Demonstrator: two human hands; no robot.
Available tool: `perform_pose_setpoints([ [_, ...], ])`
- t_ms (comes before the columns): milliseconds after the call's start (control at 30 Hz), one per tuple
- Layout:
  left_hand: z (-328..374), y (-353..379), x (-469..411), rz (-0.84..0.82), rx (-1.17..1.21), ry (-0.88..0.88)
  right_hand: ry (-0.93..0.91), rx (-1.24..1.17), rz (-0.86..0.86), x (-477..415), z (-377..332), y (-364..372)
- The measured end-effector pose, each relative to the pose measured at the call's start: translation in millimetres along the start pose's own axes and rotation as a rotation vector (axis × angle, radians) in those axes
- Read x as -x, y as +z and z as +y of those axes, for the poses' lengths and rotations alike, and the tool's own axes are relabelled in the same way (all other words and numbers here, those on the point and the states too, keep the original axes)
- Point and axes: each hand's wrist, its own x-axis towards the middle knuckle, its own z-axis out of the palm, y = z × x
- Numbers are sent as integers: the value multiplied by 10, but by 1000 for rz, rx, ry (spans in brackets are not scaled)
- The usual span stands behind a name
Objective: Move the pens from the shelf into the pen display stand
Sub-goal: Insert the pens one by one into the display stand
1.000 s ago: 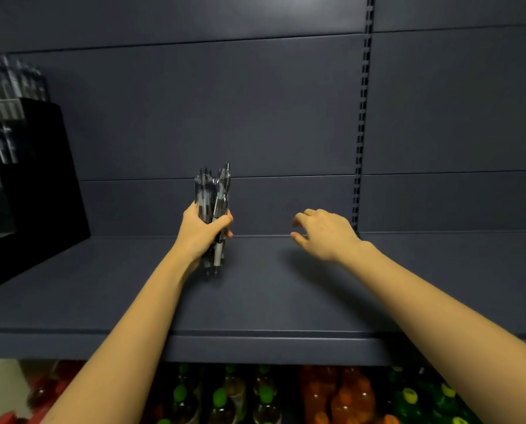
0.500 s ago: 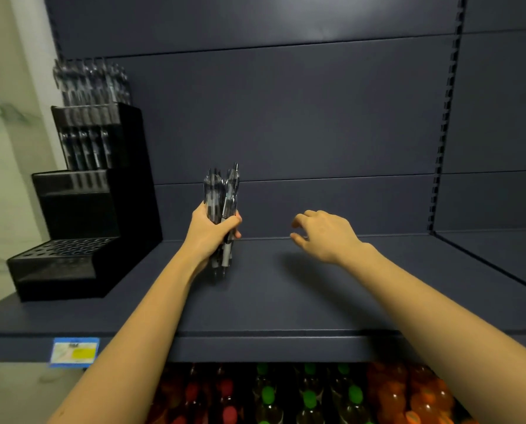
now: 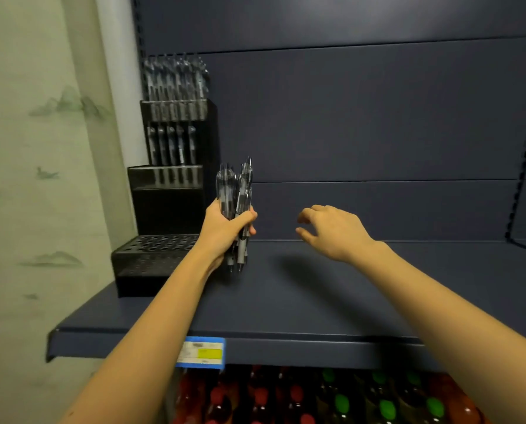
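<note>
While left hand [image 3: 225, 231] grips pens [image 3: 235, 191] over the shelf [image 3: 286, 304], the wall [image 3: 41, 209] looks painted.

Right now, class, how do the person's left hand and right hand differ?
The left hand grips upright pens; the right hand holds nothing, fingers loosely curled. The left hand is near the pen display stand; the right hand is farther away. Both reach over the shelf.

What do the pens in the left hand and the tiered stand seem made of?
Bundle of clear-barrelled pens in the left hand: probably glossy transparent plastic, barrels see-through and glinting. Black tiered pen display stand: matte black, plastic or perforated metal; blur leaves it open.
</note>
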Motion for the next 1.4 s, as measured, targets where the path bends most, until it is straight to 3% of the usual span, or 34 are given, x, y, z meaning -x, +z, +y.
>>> perform_pose_setpoints([
  [200, 3, -663, -133, -66, 91, 7, 57, -115, 117, -337, -773, -25],
  [533, 218, -858, -203, -146, 318, -42, 94, -429, 292, -621, -1309, -351],
  [700, 315, -1000, -187, -206, 328, -16, 57, -739, 266, -723, -1474, -510],
  [833, 354, -1210, -266, -214, 308, 12, 78, -1010, 132, -824, -1671, -592],
  [1100, 354, -1684, -452, -213, 284, 31, 143, -1272, 13, -1142, -2052, -615],
  [1400, 405, -1952, -657, -190, 261, 76, 195, -1357, 283, -1494, -2146, -665],
])
